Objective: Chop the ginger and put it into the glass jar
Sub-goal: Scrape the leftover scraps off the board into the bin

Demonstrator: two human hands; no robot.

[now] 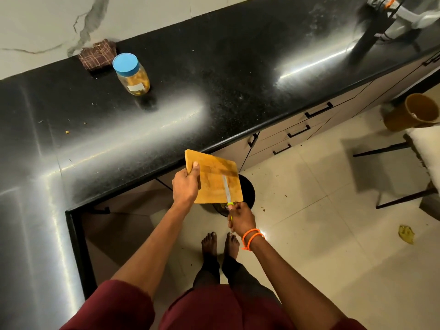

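Observation:
A glass jar with a blue lid stands on the black counter at the back left, with yellowish pieces inside. My left hand grips the left edge of a wooden chopping board, tilted over a black bin on the floor beside the counter's edge. My right hand holds a knife by its yellow-green handle, the blade lying flat against the board's face. No ginger shows on the board.
A folded checked cloth lies behind the jar by the wall. Small scraps dot the counter at left. A brown bucket and a chair stand on the tiled floor at right. Drawers run below the counter.

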